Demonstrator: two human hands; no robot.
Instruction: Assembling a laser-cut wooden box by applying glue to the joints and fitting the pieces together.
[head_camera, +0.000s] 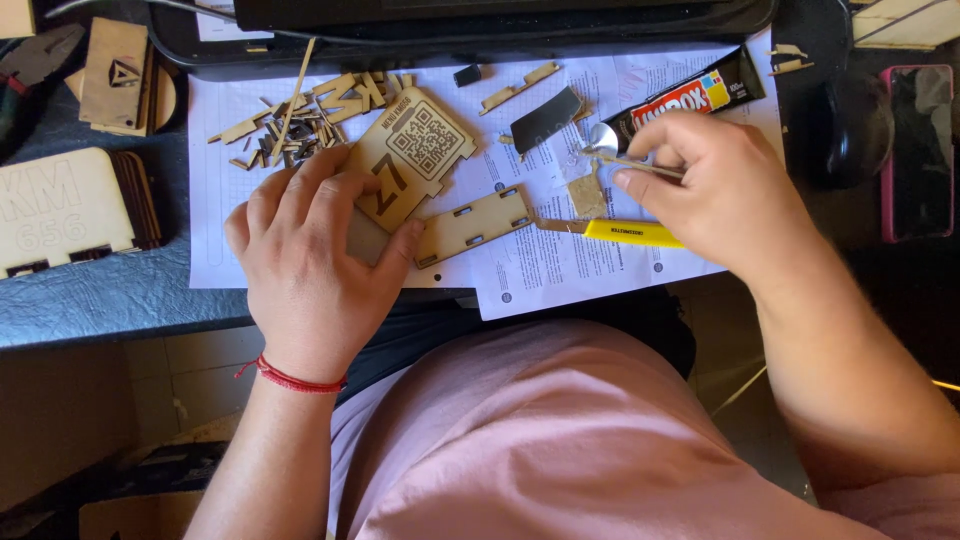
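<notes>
Left hand (315, 265) lies palm-down with fingers spread and slightly curled, pressing a light wooden plaque (408, 160) against the paper sheets (560, 270); its thumb tip touches the near end of a slotted wooden strip (472, 227) that juts out to the right of the plaque. Right hand (715, 190) is pinched closed — thumb and forefinger grip a thin metal stick (640, 165) whose rounded shiny tip (603, 140) points left, toward the strip.

That strip's long axis runs left to right, tilted a little upward at its right end, and it lies between the two hands — touching the left, a short way from the right, below and left of the stick's tip. Just beside the strip's right end sits a small tan square (587, 196), and under the right hand a yellow-handled knife (625, 233) lies roughly parallel to the table edge.

Further out: a black glue tube (700, 98) beyond the right hand, a heap of wooden offcuts (300, 125) beyond the left.

How the lower part of the plaque ends is hidden under the left fingers, and whether the stick's tip carries glue is too small to tell.
</notes>
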